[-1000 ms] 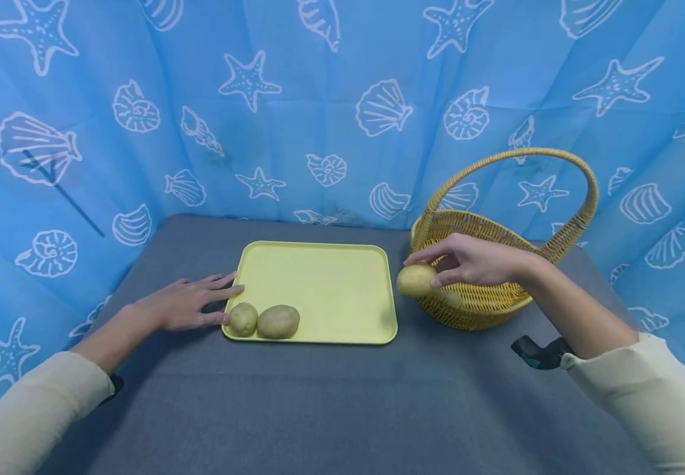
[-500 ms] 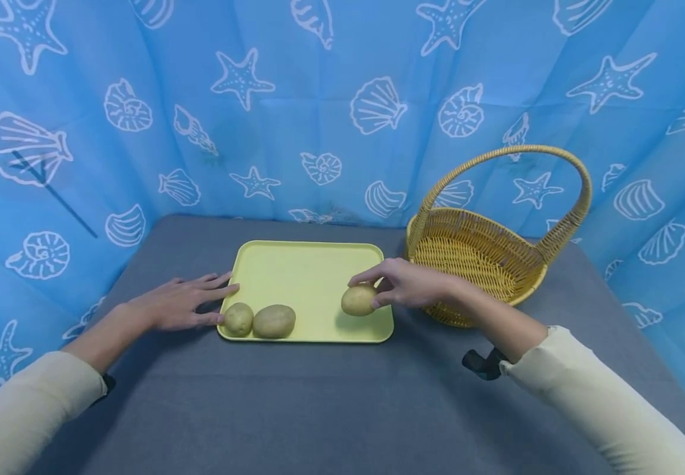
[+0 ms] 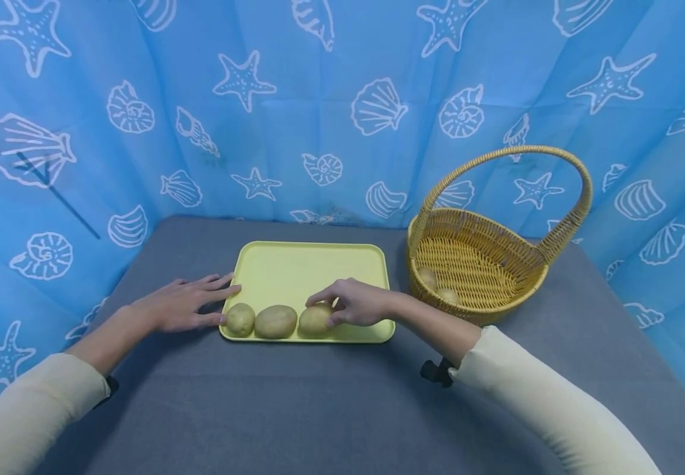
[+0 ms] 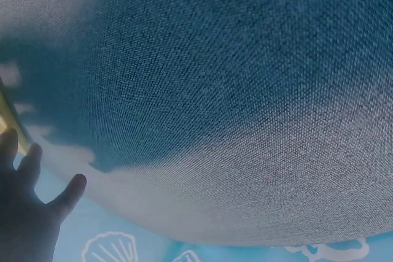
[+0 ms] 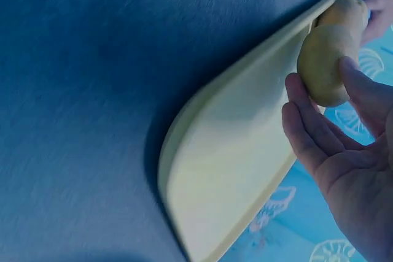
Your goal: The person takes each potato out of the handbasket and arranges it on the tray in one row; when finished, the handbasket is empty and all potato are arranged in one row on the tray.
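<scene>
Along the front edge of a yellow tray (image 3: 306, 264) three potatoes stand in a row. My right hand (image 3: 357, 302) pinches the rightmost potato (image 3: 315, 320) between thumb and fingers, low over the tray beside the middle potato (image 3: 275, 322). In the right wrist view this potato (image 5: 322, 69) shows between my thumb and fingertips. The leftmost potato (image 3: 240, 319) sits in the tray's front left corner. My left hand (image 3: 184, 305) lies with spread, straight fingers at the tray's left rim, its thumb close to that potato. The left wrist view shows the left hand (image 4: 27, 207) dark, at the lower left corner.
A wicker basket (image 3: 532, 290) with a tall arched handle stands right of the tray. Inside it, near the front left wall, lie a potato (image 3: 428, 278) and another potato (image 3: 449, 295). Grey cloth (image 3: 259, 415) covers the table; a blue shell-print curtain (image 3: 318, 99) hangs behind.
My right hand has carried a potato from the basket leftward over the tray and down beside the middle potato. The left hand has stayed at the tray's left rim.
</scene>
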Demonstrator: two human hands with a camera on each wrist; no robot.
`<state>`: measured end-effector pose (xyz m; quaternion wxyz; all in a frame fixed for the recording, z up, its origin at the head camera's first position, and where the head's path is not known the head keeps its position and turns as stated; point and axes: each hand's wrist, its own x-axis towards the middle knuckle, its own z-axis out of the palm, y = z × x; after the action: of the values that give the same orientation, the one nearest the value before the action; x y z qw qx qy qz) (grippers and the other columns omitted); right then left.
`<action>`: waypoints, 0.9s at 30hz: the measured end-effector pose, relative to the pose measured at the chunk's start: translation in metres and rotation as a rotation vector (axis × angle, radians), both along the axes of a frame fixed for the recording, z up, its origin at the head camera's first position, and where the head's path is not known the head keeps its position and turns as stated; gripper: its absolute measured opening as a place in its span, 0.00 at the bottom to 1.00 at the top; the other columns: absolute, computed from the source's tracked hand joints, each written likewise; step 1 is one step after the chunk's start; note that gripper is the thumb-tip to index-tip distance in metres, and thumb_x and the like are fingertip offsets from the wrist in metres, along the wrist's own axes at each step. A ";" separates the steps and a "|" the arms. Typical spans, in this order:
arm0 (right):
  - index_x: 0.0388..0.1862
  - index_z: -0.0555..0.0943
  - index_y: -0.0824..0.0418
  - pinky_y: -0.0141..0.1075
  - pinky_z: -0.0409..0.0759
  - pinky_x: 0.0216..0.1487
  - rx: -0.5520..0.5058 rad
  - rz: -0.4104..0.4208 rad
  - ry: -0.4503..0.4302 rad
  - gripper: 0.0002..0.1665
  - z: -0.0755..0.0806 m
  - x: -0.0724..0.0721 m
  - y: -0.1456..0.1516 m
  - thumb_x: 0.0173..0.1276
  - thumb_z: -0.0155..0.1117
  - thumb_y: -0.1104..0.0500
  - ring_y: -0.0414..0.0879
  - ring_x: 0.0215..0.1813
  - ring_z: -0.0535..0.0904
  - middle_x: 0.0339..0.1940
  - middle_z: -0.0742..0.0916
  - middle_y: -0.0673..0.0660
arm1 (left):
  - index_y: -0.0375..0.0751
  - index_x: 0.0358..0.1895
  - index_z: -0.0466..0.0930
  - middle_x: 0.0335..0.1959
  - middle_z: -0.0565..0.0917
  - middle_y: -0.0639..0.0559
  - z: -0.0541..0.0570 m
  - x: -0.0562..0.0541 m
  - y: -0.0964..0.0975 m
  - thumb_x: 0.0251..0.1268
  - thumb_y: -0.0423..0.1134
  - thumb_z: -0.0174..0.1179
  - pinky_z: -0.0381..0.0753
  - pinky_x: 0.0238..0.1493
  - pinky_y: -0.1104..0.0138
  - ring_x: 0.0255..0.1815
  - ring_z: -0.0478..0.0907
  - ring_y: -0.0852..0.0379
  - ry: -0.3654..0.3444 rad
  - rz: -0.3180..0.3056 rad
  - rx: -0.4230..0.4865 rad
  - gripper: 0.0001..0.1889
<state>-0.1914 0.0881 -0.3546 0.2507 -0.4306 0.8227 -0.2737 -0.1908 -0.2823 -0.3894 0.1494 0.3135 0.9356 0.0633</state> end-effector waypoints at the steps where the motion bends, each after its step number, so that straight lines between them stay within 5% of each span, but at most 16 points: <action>1: 0.67 0.76 0.65 0.32 0.80 0.51 0.005 0.003 0.005 0.28 -0.001 0.001 -0.002 0.68 0.66 0.68 0.49 0.53 0.85 0.61 0.83 0.59 | 0.52 0.79 0.59 0.80 0.54 0.44 0.000 0.000 0.000 0.73 0.67 0.46 0.52 0.63 0.26 0.78 0.51 0.34 0.000 -0.003 0.000 0.38; 17: 0.69 0.75 0.60 0.33 0.81 0.51 0.058 -0.023 -0.028 0.29 -0.001 0.001 -0.008 0.69 0.67 0.64 0.51 0.55 0.84 0.63 0.82 0.58 | 0.51 0.78 0.60 0.80 0.55 0.43 0.002 0.001 0.001 0.72 0.66 0.47 0.53 0.62 0.27 0.77 0.52 0.33 0.006 -0.007 0.007 0.38; 27: 0.72 0.72 0.62 0.34 0.81 0.53 0.035 -0.036 -0.067 0.31 0.032 0.010 0.026 0.70 0.65 0.65 0.53 0.55 0.84 0.66 0.79 0.64 | 0.51 0.78 0.60 0.80 0.54 0.43 0.001 0.001 0.001 0.73 0.66 0.46 0.55 0.61 0.27 0.77 0.53 0.33 0.020 -0.015 0.001 0.37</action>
<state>-0.1819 0.1146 -0.3228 0.2807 -0.4017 0.8262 -0.2781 -0.1896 -0.2815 -0.3889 0.1402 0.3210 0.9347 0.0597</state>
